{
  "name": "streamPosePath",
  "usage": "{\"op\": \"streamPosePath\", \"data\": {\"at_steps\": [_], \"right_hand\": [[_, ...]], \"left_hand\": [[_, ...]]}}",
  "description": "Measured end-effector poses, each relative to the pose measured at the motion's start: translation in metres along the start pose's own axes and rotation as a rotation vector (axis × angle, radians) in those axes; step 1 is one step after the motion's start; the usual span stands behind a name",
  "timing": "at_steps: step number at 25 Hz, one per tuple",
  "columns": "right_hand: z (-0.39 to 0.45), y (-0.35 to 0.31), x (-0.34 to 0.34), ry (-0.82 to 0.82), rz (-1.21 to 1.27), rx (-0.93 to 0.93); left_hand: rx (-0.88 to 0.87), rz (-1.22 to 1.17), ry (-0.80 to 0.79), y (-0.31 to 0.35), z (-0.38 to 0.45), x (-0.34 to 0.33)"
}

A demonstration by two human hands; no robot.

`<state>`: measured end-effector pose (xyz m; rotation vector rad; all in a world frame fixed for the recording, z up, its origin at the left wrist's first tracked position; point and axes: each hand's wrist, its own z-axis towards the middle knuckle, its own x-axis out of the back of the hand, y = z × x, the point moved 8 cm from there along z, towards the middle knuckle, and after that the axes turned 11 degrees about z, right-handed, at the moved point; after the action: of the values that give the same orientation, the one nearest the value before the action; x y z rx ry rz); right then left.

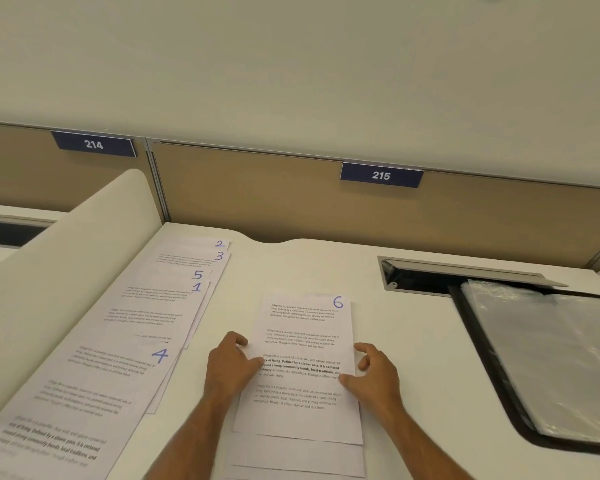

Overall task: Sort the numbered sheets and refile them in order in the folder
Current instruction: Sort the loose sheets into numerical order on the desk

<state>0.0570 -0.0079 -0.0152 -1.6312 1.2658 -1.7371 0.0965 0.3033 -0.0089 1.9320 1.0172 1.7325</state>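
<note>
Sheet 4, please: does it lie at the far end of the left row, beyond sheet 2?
No, sheet 4 lies nearest, sheet 2 farthest.

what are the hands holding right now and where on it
Both hands grip the sheet marked 6 at mid-height: left hand on its left edge, right hand on its right edge.

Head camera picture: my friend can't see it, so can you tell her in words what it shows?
Two hands, left hand and right hand, hold the sides of the sheet marked 6, top of a small pile on a white desk. Left of it, sheets numbered 2, 3, 5, 1 and 4 lie overlapping; an open black folder lies to the right.
</note>
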Motion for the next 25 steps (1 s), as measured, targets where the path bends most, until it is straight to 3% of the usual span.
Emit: {"op": "streamPosePath", "data": {"at_steps": [4,10,13,16,21,25], "right_hand": [[0.003,0.002,-0.001,0.0,-0.042,0.001],[0.009,0.0,0.0,0.031,0.104,-0.053],[0.013,-0.022,-0.005,0.085,0.094,0.026],[0.022,-0.062,-0.027,0.091,0.05,0.175],[0.052,-0.133,-0.1,-0.061,-0.003,0.288],[0.089,-0.188,-0.168,-0.175,-0.051,0.367]], "left_hand": [[0.002,-0.011,0.002,-0.002,0.001,-0.002],[-0.029,-0.057,-0.011,-0.005,0.005,0.0],[-0.091,-0.023,0.02,-0.006,0.011,0.016],[-0.178,0.2,0.12,-0.015,0.029,0.053],[-0.4,0.595,0.309,-0.043,0.078,0.109],[-0.357,0.808,0.202,-0.072,0.119,0.112]]}}
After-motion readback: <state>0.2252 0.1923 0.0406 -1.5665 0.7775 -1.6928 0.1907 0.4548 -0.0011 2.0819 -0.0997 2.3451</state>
